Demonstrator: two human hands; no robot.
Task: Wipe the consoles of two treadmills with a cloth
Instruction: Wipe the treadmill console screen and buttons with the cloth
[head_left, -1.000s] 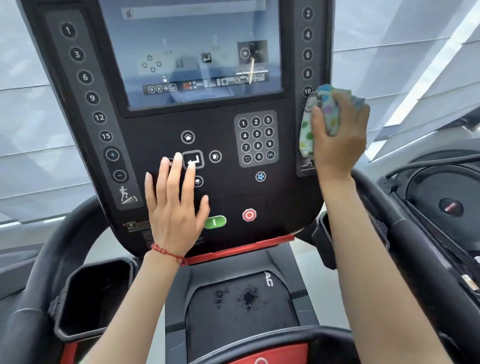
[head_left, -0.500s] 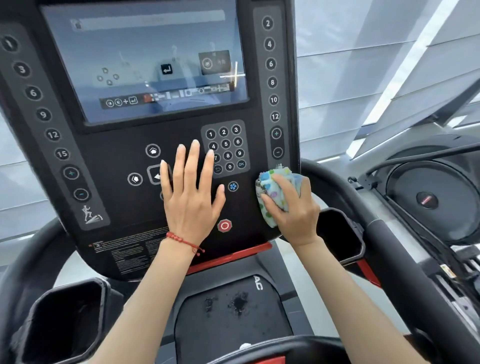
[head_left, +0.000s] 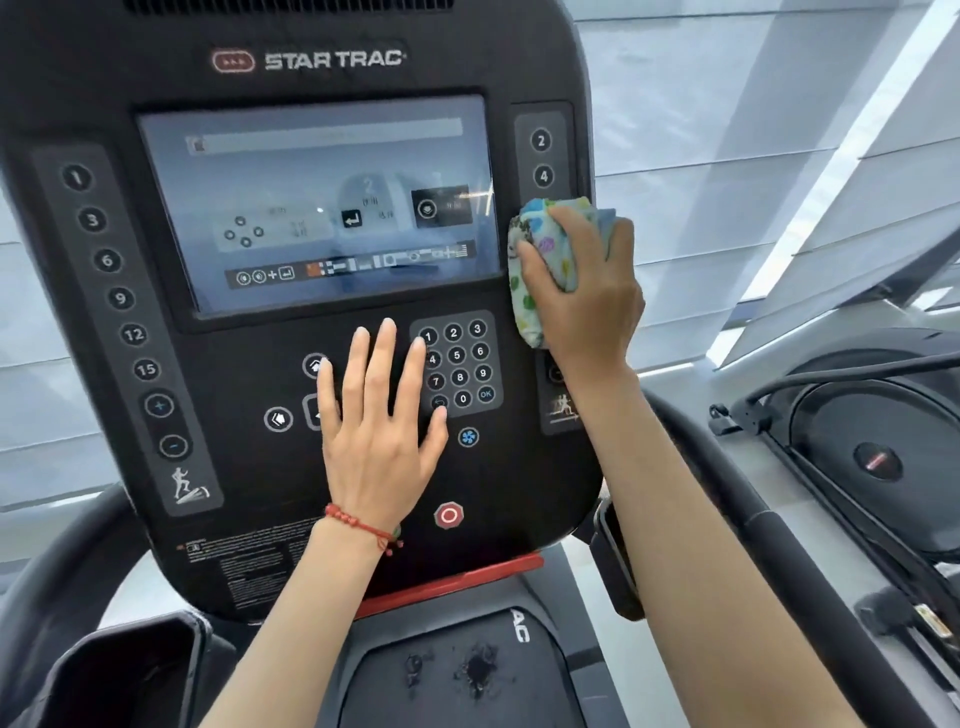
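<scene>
While our left hand (head_left: 379, 415) lies flat on the treadmill console (head_left: 291, 499), fingers straight and spread, our right hand (head_left: 582, 291) grips a bunched cloth (head_left: 530, 270) and presses it against the console's right side. The cloth is pale with coloured spots, and our fingers curl round it, thumb along its front. It sits just right of the screen (head_left: 311, 208), touching the strip of numbered buttons (head_left: 542, 156) below the 2 and the 4, and it covers the buttons underneath.

Our left palm rests below the screen, between the arrow buttons (head_left: 279, 419) and the number keypad (head_left: 460, 364); our fingertips overlap the keypad's left edge. A red cord bracelet (head_left: 363, 525) circles that wrist. A red stop button (head_left: 448, 515) shows just right of the wrist, and a blue fan button (head_left: 468, 437) sits under the keypad.

At the lower left we see a black cup holder (head_left: 124, 670), its inside dark, so we cannot tell what it holds. A second holder (head_left: 613, 561) shows at the console's right edge, mostly hidden behind our right forearm. Below the console a dark tray (head_left: 441, 696) carries two scuffed patches. A black handrail (head_left: 769, 525) curves away on the right, and another machine (head_left: 878, 457) stands beyond it.
</scene>
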